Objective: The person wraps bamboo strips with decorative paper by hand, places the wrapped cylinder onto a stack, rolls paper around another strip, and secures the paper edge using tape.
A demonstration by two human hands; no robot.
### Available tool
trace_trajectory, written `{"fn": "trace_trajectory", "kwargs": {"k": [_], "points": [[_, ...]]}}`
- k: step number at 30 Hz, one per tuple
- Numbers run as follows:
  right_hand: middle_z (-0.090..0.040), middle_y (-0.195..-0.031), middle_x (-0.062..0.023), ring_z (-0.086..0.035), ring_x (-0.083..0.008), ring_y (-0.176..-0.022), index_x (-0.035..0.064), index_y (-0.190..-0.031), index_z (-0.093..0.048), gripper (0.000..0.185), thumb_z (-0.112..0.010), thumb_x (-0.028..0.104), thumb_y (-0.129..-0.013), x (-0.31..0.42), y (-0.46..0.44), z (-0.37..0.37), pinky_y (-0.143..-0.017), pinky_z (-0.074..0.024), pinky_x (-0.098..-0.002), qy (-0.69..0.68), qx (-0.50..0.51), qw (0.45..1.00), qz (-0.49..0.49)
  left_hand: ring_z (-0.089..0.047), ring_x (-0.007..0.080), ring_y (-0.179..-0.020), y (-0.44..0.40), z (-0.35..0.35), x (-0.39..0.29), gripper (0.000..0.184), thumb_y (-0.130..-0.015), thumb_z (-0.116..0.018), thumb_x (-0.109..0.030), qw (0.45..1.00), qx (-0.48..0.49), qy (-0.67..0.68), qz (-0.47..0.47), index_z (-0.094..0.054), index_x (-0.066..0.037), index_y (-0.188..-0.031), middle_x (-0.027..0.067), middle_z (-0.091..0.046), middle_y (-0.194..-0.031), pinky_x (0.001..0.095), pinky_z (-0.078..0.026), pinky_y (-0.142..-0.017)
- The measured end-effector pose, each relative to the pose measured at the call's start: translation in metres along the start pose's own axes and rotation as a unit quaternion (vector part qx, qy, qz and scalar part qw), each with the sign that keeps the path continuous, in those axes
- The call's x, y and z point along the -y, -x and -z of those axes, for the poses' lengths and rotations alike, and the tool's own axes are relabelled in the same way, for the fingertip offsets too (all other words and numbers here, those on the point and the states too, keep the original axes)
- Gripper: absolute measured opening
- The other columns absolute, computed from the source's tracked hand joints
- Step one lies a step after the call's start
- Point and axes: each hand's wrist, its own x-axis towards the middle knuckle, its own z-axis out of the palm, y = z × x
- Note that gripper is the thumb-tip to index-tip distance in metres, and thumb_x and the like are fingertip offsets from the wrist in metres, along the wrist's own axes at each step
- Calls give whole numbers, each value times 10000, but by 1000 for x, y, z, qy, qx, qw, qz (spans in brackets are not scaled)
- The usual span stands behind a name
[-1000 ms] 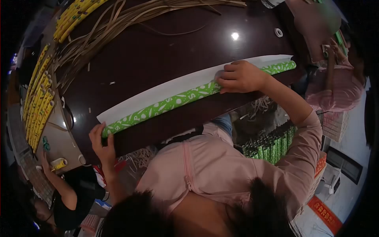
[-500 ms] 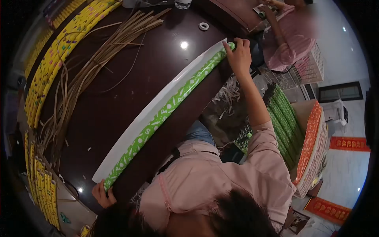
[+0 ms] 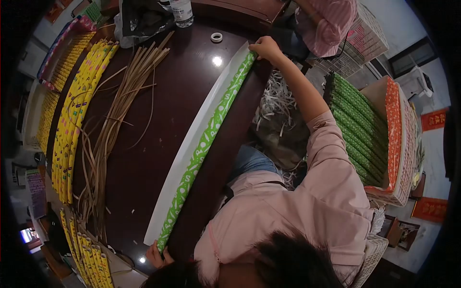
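A long green roll [image 3: 206, 139] with white letters and shapes lies diagonally on the dark table [image 3: 129, 177]. A strip of white paper [image 3: 182, 149] sticks out along its left side. My right hand [image 3: 266, 49] pinches the roll's far end, fingers closed round it. At the near end my left hand [image 3: 157, 256] has its fingers closed round the roll's tip, partly hidden by hair below.
Brown flat strips [image 3: 120, 105] and yellow patterned rolls [image 3: 79, 115] lie at the left. A tape ring [image 3: 216, 37], a bottle [image 3: 181, 12] and a black bag [image 3: 144, 21] are at the back. Green rolls [image 3: 357, 129] fill a basket [image 3: 406, 158] at right. Another person [image 3: 331, 26] sits beyond.
My right hand has slid from the roll's middle to its far end. The view has turned, and the roll now appears steeper, with both ends held.
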Motion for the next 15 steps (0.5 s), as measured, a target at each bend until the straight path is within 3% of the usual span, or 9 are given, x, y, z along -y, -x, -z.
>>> {"fn": "trace_trajectory", "kwargs": {"k": [2, 4, 5, 7, 10, 11, 12, 13, 15], "points": [[-666, -683, -167, -662, -254, -572, -90, -734, -664, 359, -721, 264, -745, 1, -2, 2, -607, -536, -357, 10, 7, 1000, -4, -503, 343, -1021, -2, 0, 3, 383, -860, -634, -123, 997, 35, -3, 62, -613, 11, -1219, 188, -559, -1076, 449, -409, -897], [-667, -688, -167, -664, -252, -575, -99, -726, -661, 363, -716, 259, -746, 1, -7, -1, -599, -537, -357, 21, 19, 1000, -5, -499, 344, -1016, 2, -19, 48, 363, -860, -627, -107, 989, -44, -4, -144, -611, 18, -1200, 188, -550, -1074, 446, -402, -894], [-665, -677, -169, -662, -252, -568, -99, -724, -662, 361, -710, 259, -749, -3, -10, -2, -603, -539, -361, 17, 15, 1000, -3, -499, 344, -1016, 2, -13, 30, 363, -860, -627, -107, 989, -43, -6, -140, -611, 18, -1200, 188, -550, -1074, 446, -402, -894], [-663, -667, -171, -661, -253, -560, -99, -722, -663, 360, -705, 258, -752, -4, -9, -3, -606, -541, -366, 15, 16, 1000, -1, -491, 360, -1016, -3, 2, -26, 332, -869, -603, -102, 998, -42, 40, 24, -594, 23, -1176, 191, -544, -1073, 465, -389, -898], [-670, -757, -173, -671, -287, -618, -87, -759, -657, 385, -726, 292, -751, 1, -3, -3, -637, -548, -404, 41, 29, 999, -5, -485, 374, -1028, 0, -8, -1, 312, -891, -562, -105, 998, -45, 0, -54, -567, 23, -1175, 197, -540, -1063, 474, -378, -903], [-660, -818, -147, -665, -289, -684, -64, -808, -657, 357, -718, 285, -765, -1, 2, -8, -672, -541, -411, 196, -77, 972, 105, -485, 374, -1028, 1, -11, 5, 312, -891, -562, -105, 998, -45, 1, -51, -567, 23, -1175, 197, -540, -1063, 474, -378, -903], [-650, -878, -121, -660, -291, -749, -40, -857, -658, 333, -710, 279, -780, -2, 6, -12, -708, -535, -417, 341, -180, 898, 210, -484, 383, -1023, 3, -13, 10, 301, -905, -542, -113, 996, -53, 26, -63, -557, 24, -1173, 202, -538, -1060, 476, -377, -900], [-650, -878, -121, -660, -291, -749, -40, -857, -658, 333, -710, 279, -780, -1, 6, -10, -708, -535, -417, 342, -177, 898, 213, -484, 392, -1018, 5, -15, 15, 292, -918, -521, -121, 994, -60, 51, -74, -548, 24, -1170, 207, -537, -1057, 478, -376, -897], [-605, -943, -90, -608, -270, -879, 13, -935, -650, 258, -668, 233, -801, 19, 12, 4, -796, -493, -393, 389, -156, 795, 438, -481, 402, -1011, 5, -17, 17, 284, -924, -514, -126, 993, -81, 27, -83, -546, 24, -1163, 211, -535, -1051, 478, -375, -894]]}}
